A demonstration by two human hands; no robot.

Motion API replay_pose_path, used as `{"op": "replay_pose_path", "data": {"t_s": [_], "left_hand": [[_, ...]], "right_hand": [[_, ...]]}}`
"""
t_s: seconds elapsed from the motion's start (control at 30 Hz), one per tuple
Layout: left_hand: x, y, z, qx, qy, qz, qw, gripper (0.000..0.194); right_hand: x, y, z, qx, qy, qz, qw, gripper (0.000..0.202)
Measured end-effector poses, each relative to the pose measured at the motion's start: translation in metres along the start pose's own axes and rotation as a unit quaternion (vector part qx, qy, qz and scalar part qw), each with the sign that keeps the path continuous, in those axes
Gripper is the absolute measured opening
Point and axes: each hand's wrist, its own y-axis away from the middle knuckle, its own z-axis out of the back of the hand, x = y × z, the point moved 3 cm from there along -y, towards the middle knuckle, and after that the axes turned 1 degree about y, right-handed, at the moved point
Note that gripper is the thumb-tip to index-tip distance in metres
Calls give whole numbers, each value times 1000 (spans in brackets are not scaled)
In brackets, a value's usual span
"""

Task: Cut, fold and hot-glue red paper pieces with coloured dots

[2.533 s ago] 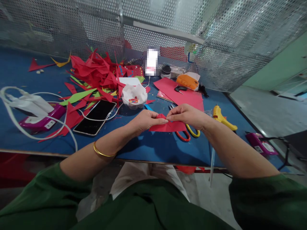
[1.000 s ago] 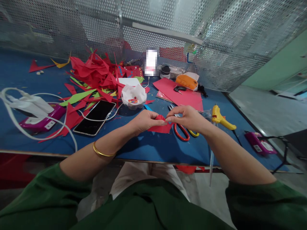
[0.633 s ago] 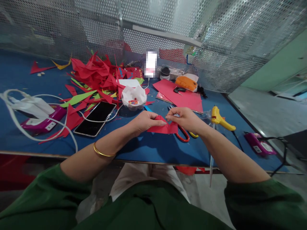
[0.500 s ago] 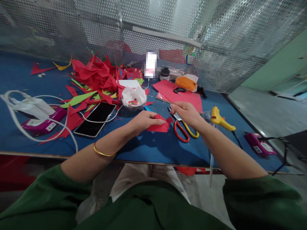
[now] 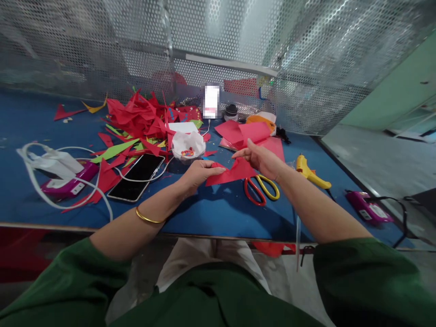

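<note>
My left hand [image 5: 200, 175] pinches the left end of a creased piece of red paper [image 5: 231, 176] between thumb and fingers. On the paper's right side is my right hand [image 5: 262, 160], its fingers stretched out along the upper edge and its thumb raised apart from them. Whether those fingers touch the paper, I cannot tell. Scissors with one red and one yellow handle [image 5: 269, 187] lie on the table just below my right hand; their blades are hidden by the paper and hand. Behind the right hand, a curled red sheet [image 5: 257, 132] rests over other red sheets [image 5: 275, 147].
A heap of red scraps [image 5: 136, 111] covers the back left. Around it are a paper-lined bowl [image 5: 189, 146], a dark-screened phone [image 5: 138, 177], white cables and a purple power strip [image 5: 70, 181]. To the right lie a yellow glue gun [image 5: 311, 172] and another purple strip [image 5: 368, 207].
The red paper in my left hand is spread wider. My right hand has moved back from the scissors, its fingers opening. A curled red sheet now covers the black tool on the stack.
</note>
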Motion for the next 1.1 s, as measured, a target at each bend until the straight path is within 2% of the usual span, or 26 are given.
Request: {"op": "replay_pose_path", "data": {"t_s": [0.07,0.2,0.33,0.47,0.7,0.9,1.0,1.1], "left_hand": [[1,-2,-1,-3,-7,0,1000,37],[1,-5,-6,-4,-33,-8,999,41],[-3,-9,-10,2,-89,-27,996,42],[-8,-16,-10,-44,-143,-50,988,49],[-4,-23,-17,-58,-117,-91,987,38],[-1,-15,-13,-35,-65,-36,997,47],[0,-13,-13,-8,-95,-26,995,38],[2,-14,-14,-6,-67,-28,997,25]], "right_hand": [[2,1,1,-38,32,13,999,55],[-2,2,-2,-91,116,54,988,36],[-12,3,-2,-119,105,71,985,15],[-14,4,3,-141,103,86,981,6],[-18,5,1,-145,103,86,980,10],[-20,5,1,-155,103,90,978,17],[-21,5,2,-153,96,93,979,22],[-25,6,0,-153,78,90,981,25]]}}
